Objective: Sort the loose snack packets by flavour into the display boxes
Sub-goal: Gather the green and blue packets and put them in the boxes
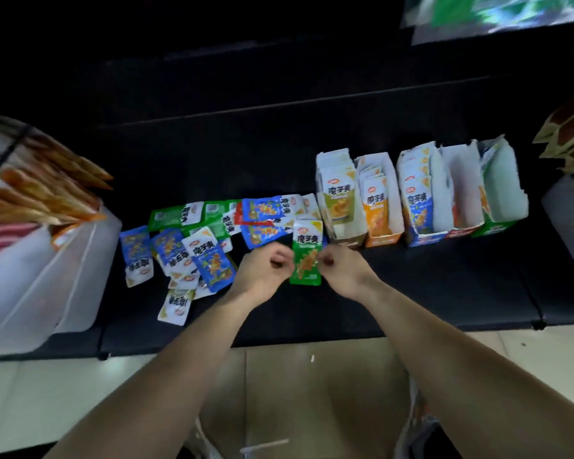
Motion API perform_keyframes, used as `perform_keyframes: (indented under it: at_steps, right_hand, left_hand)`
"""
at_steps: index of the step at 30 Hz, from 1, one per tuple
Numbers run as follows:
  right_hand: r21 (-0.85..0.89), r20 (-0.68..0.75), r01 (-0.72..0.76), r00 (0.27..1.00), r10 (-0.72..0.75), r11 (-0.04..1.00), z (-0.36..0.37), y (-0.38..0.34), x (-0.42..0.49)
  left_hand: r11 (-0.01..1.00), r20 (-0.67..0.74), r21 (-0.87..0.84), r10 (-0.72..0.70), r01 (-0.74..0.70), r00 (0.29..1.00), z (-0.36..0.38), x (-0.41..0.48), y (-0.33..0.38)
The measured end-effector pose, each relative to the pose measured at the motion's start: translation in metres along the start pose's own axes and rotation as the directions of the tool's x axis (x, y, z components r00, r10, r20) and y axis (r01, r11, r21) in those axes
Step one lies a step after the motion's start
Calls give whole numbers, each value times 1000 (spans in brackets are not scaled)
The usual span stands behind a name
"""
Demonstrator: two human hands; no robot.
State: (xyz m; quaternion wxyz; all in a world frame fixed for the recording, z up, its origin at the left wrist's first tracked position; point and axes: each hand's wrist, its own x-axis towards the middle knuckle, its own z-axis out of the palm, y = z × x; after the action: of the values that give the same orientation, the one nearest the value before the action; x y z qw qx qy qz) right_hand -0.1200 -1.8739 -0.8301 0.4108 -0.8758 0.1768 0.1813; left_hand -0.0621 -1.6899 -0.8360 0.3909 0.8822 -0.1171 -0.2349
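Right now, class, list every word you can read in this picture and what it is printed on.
"魔芋爽": green packet between left hand and right hand
"魔芋爽": front packets in the display boxes
"魔芋爽": loose blue packet
Red oval logos and small print: too blurred

The green foil snack packet (307, 260) pinched between the left hand (265, 270) and the right hand (342, 266) bears the black characters 魔芋爽 on its white top, under a small red oval logo (303, 230) too blurred to read. The same 魔芋爽 stands on the front packets in the open cardboard display boxes (385, 239) beyond the right hand: an olive-green packet (340, 193), an orange packet (375, 207) and a blue packet (417, 207). It shows again on a loose blue-and-white packet (209, 260) just left of the left hand, and upside down on a second blue packet (136, 253) farther left; finer print is illegible.
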Motion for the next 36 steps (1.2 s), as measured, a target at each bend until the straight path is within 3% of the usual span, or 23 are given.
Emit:
perform_keyframes:
  at_steps: [4, 7, 11, 15, 17, 19, 21, 23, 29, 32, 36]
  right_hand:
    - [-312, 132, 140, 986, -103, 940, 36, -11, 20]
    - [-506, 199, 140, 979, -43, 851, 63, -6, 32]
    - [-619, 219, 197, 973, -74, 760, 95, 13, 20]
    - [-470, 126, 278, 960, -249, 837, 101, 23, 3]
    - [-451, -31, 166, 979, -201, 877, 102, 23, 3]
    - [-335, -131, -26, 991, -19, 942, 101, 21, 7]
    - [-184, -104, -148, 986, 130, 972, 102, 15, 10]
    - [-165, -41, -167, 986, 163, 972, 105, 9, 10]
    - [137, 67, -110, 993, 102, 984, 125, -18, -1]
    - [243, 158, -59, 987, 21, 968, 135, -36, -3]
    - [208, 133, 42, 989, -71, 977, 135, -67, 10]
  left_hand:
    - [990, -58, 19, -141, 142, 988, -20, -11, -60]
    - [981, -96, 48, -185, 190, 978, -28, -9, -84]
    - [976, -60, 83, -195, 200, 979, -24, -3, -91]
    - [976, -18, 80, -203, 204, 979, -3, -8, -95]
    - [974, -20, 81, -210, 211, 977, 3, -17, -99]
    - [973, -33, 65, -219, 221, 975, 6, -28, -102]
    - [970, -38, 33, -238, 239, 971, 7, -38, -105]
    - [960, -40, -35, -278, 277, 960, 7, -47, -110]
    - [805, -19, -426, -465, 413, 885, 0, -56, -114]
    - [701, 36, -609, -443, 371, 896, -13, -57, -109]
    - [819, -69, -503, -357, 276, 932, -62, -53, -108]
